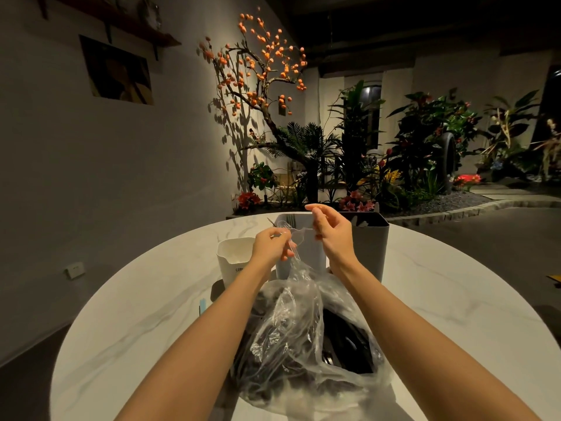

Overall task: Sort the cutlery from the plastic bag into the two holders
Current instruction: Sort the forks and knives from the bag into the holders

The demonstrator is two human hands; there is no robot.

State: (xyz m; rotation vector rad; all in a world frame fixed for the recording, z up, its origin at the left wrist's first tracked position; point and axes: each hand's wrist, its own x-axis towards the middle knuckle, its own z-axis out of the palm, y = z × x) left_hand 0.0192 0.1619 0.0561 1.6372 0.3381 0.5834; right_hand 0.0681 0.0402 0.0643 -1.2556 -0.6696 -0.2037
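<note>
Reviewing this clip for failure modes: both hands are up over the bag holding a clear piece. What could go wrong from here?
1. The left hand pinches the plastic bag along with the clear utensil; lifting may drag the bag and spill cutlery.
2. The utensil is transparent and thin; the right hand could lose its pinch.
3. The white holder and grey holder touch, so a drop may land in the wrong one.

A dim room: grey wall (170, 165) with a picture (118, 71), lit orange-fruited tree (258, 71), leafy plants (425, 147).

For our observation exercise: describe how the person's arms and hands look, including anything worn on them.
Both forearms are bare to the frame's bottom edge, no sleeves showing. The left hand and right hand wear no gloves; no rings, watch or bracelets are visible.
</note>
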